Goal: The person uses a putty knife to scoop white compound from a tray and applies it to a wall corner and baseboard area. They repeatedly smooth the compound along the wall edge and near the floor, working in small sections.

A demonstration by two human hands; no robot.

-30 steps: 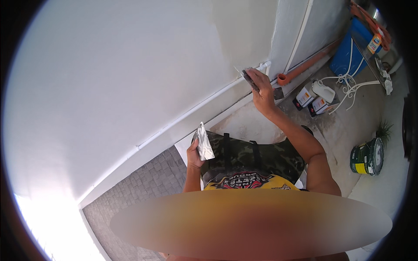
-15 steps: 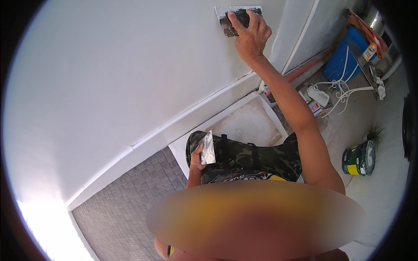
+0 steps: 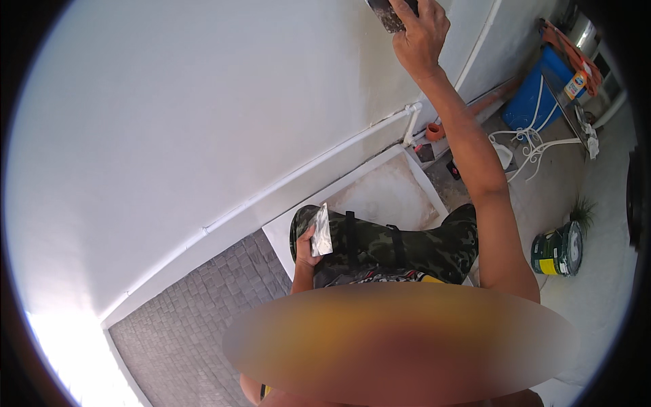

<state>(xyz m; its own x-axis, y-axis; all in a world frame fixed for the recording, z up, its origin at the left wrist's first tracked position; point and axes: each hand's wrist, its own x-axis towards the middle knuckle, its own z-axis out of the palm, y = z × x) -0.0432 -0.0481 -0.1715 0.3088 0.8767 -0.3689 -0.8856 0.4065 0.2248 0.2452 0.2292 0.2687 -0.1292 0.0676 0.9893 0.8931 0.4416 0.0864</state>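
Note:
With my right arm stretched out, my right hand (image 3: 422, 46) presses a dark, stained flat putty spreader (image 3: 389, 16) toward the white wall (image 3: 203, 88). The top of that spreader is cut off by the picture's upper edge, so its working edge is hidden. Low down by my thigh in camouflage trousers (image 3: 420, 245), my left hand (image 3: 308, 248) is closed round a shiny rectangular metal putty spreader (image 3: 321, 232), its face smeared pale.
A white pipe (image 3: 305, 163) runs along the wall's base. Beneath me lies a white, stained board or tray (image 3: 383, 190). On the right stand a paint bucket (image 3: 556, 252), a white scrolled metal table (image 3: 536, 141), a blue bin (image 3: 525, 102) and a terracotta pot (image 3: 434, 131).
My right hand has slid the dark spreader up and to the right along the wall, partly out of the picture. My left hand and its metal spreader stay almost in place.

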